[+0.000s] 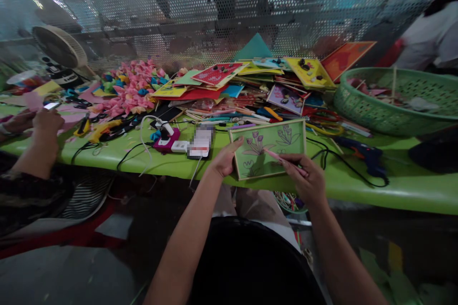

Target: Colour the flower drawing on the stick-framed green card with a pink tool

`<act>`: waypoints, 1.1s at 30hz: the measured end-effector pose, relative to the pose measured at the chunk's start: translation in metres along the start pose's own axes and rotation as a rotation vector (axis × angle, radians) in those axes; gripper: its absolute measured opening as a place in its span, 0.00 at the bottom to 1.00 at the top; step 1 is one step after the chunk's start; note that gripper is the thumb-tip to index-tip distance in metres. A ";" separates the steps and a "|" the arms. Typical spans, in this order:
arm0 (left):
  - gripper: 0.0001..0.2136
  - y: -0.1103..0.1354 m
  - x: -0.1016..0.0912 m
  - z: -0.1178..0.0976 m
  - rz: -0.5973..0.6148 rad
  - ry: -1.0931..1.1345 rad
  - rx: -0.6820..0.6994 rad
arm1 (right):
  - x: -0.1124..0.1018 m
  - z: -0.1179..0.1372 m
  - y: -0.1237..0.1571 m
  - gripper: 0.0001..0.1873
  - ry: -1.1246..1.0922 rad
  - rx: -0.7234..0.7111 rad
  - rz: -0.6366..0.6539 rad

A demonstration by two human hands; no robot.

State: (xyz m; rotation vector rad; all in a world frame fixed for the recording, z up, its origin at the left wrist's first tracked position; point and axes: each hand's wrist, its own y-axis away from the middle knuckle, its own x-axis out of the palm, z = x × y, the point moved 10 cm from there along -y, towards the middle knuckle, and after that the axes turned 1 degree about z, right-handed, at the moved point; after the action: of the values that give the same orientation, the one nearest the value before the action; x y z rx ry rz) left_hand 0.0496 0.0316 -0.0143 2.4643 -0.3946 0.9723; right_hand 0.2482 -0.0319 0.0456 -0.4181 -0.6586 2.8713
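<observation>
**At the tabletop's near edge: a flower card held in both hands**

At the near edge of the green tabletop [393, 186], the green card [275, 145] lies tilted toward the person. It is framed in pale sticks and drawn with flowers. The left hand [224, 159] grips the card's left edge, thumb on its face. The right hand [307, 178] is closed around a pink stick [282, 158], whose tip rests near the card's middle.

Right of the card lies a blue glue gun [361, 154] with a black cord, and farther right stands a green basket [375, 114]. Behind the card spreads a heap of coloured cards [250, 81]. Left of the card sit a power strip [168, 142] and pink paper flowers [130, 88]. Far left, another person's hand [46, 121] rests on the tabletop.
</observation>
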 end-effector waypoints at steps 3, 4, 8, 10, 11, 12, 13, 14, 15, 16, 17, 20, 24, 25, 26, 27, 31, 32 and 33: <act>0.13 0.001 0.001 -0.002 0.003 0.008 0.014 | -0.006 -0.004 0.001 0.10 -0.028 0.021 -0.060; 0.13 0.001 0.001 -0.002 -0.005 0.011 0.018 | -0.008 -0.005 0.001 0.10 -0.037 0.029 -0.079; 0.15 0.001 0.000 -0.001 -0.028 0.015 0.004 | -0.006 -0.005 0.002 0.09 -0.017 0.019 -0.049; 0.16 0.001 -0.001 0.001 -0.029 0.011 -0.014 | -0.003 -0.005 0.002 0.08 -0.007 0.007 -0.021; 0.16 0.000 -0.001 0.002 -0.026 0.010 -0.020 | -0.003 -0.005 0.002 0.08 -0.010 0.009 -0.021; 0.16 0.000 -0.002 0.002 -0.021 0.012 -0.022 | -0.004 -0.007 0.002 0.08 -0.020 0.018 -0.034; 0.17 -0.001 -0.002 0.002 -0.013 0.014 -0.020 | -0.006 -0.008 0.002 0.08 -0.034 0.030 -0.054; 0.17 -0.001 -0.002 0.002 -0.004 0.015 -0.014 | -0.008 -0.010 0.002 0.08 -0.048 0.042 -0.075; 0.17 -0.001 -0.002 0.001 0.002 0.015 -0.007 | -0.009 -0.011 0.003 0.08 -0.060 0.051 -0.093; 0.17 -0.001 -0.002 0.001 0.007 0.014 -0.003 | -0.011 -0.011 0.003 0.08 -0.069 0.055 -0.104; 0.17 -0.001 -0.001 0.001 0.011 0.013 -0.002 | -0.011 -0.011 0.003 0.08 -0.073 0.055 -0.109; 0.17 0.000 -0.001 0.001 0.000 0.014 -0.015 | -0.008 -0.009 0.004 0.08 -0.065 0.051 -0.072; 0.17 0.002 0.001 0.000 -0.013 0.011 -0.018 | -0.007 -0.008 0.003 0.08 -0.076 0.046 -0.072; 0.17 0.002 0.002 0.000 -0.007 0.010 -0.012 | -0.008 -0.009 0.003 0.08 -0.077 0.047 -0.088; 0.17 0.002 0.003 -0.001 0.001 0.008 -0.008 | -0.009 -0.008 0.003 0.09 -0.077 0.047 -0.100; 0.17 0.002 0.004 -0.001 0.008 0.004 -0.008 | -0.009 -0.008 0.003 0.09 -0.074 0.045 -0.100; 0.18 0.002 0.003 0.000 0.017 -0.016 -0.016 | -0.001 -0.001 0.002 0.08 -0.041 0.011 -0.019; 0.18 0.002 0.003 0.000 0.019 -0.018 -0.011 | -0.001 0.001 0.001 0.08 -0.032 0.005 -0.010; 0.18 0.002 0.003 0.000 0.020 -0.018 -0.004 | -0.001 0.002 0.001 0.08 -0.026 0.002 -0.015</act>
State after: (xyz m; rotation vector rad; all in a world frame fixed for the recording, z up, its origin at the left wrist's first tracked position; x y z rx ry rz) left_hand 0.0506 0.0298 -0.0114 2.4719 -0.4281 0.9570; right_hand 0.2484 -0.0339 0.0469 -0.3754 -0.6599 2.8679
